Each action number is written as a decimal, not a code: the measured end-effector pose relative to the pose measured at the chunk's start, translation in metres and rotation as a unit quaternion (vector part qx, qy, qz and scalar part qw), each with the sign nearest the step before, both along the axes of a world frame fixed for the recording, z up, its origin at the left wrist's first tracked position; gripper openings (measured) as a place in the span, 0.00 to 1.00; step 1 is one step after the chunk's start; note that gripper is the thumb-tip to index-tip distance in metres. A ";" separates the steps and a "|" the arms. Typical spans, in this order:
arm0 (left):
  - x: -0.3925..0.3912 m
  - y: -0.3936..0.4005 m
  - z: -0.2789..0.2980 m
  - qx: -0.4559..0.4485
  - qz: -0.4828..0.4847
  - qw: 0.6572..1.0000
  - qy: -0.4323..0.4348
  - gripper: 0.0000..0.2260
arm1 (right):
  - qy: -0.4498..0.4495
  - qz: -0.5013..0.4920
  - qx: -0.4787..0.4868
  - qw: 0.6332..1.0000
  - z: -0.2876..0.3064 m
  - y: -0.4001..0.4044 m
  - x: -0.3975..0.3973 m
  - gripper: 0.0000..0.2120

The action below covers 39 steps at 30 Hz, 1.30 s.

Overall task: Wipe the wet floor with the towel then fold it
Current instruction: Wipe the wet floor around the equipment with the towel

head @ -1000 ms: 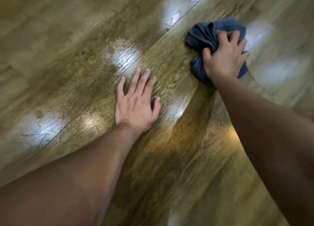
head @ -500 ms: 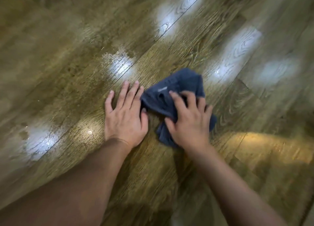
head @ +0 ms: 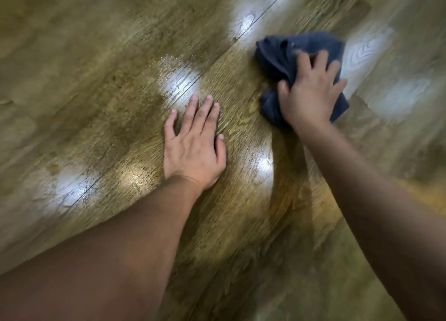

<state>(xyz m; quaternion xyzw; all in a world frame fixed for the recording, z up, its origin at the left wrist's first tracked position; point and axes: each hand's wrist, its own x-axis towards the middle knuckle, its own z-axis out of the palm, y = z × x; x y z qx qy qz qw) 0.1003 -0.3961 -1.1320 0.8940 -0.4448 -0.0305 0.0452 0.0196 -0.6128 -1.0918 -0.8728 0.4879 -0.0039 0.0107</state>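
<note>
The towel [head: 296, 62], dark blue and bunched, is pressed to the floor [head: 96, 91] at upper right of the frame by the right hand [head: 311, 96], whose spread, bent fingers are laid over it. The left hand [head: 193, 149] is laid flat at centre, fingers straight, holding nothing. A wet patch [head: 171, 65] is seen just above its fingertips, apart from the towel.

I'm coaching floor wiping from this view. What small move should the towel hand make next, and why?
Probably sweep the right hand, which grips the bunched blue towel, leftward onto the speckled wet patch just beyond the left hand, which rests flat on the floor. Droplets show there, and the towel sits well to its right.
</note>
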 end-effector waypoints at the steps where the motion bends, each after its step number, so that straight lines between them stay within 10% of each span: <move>1: 0.000 0.000 0.000 0.000 0.000 1.000 -0.001 0.28 | 0.004 0.025 0.006 1.000 0.000 0.026 -0.013 0.30; 9: 0.000 0.002 0.001 0.014 -0.005 1.000 -0.004 0.32 | 0.025 0.209 0.039 0.977 0.003 0.113 -0.074 0.37; 20: -0.001 0.000 0.002 0.014 0.000 1.000 0.008 0.28 | -0.029 -0.092 0.016 0.995 0.007 -0.078 -0.022 0.25; 33: 0.000 -0.003 0.003 -0.003 0.004 1.000 0.015 0.27 | 0.019 0.210 0.054 0.976 0.004 0.132 -0.098 0.39; 39: 0.000 -0.002 0.001 -0.008 0.003 1.000 0.001 0.28 | -0.008 0.069 0.026 0.997 0.000 0.036 -0.096 0.33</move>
